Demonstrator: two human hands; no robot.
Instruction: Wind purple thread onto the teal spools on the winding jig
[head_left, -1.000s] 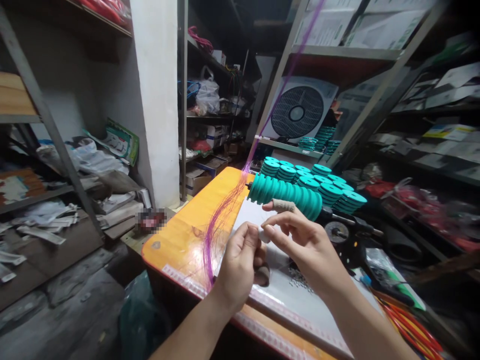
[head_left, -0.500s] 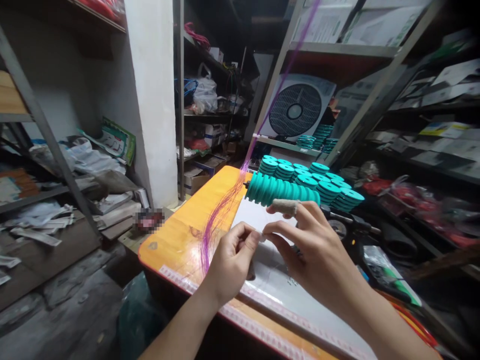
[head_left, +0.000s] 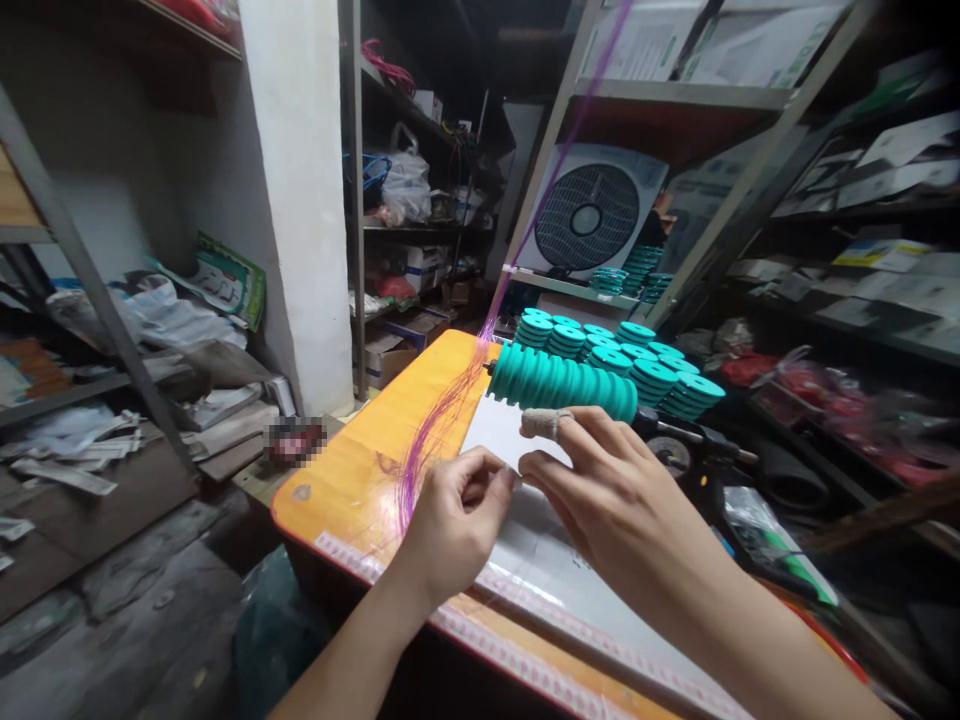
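Two hands — left (head_left: 459,520) pinched and partly screening purple strands (head_left: 412,475), right (head_left: 604,480) loosely curled — hide whether anything is held.

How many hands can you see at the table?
2. The left hand is beside the purple strands; the right hand is nearer the green ridged roll. No others show.

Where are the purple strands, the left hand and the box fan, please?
Purple strands (head_left: 414,465), head view: lower stretch of the bundle.
Left hand (head_left: 460,523), head view: middle of the hand.
Box fan (head_left: 587,218), head view: hub of its grille.
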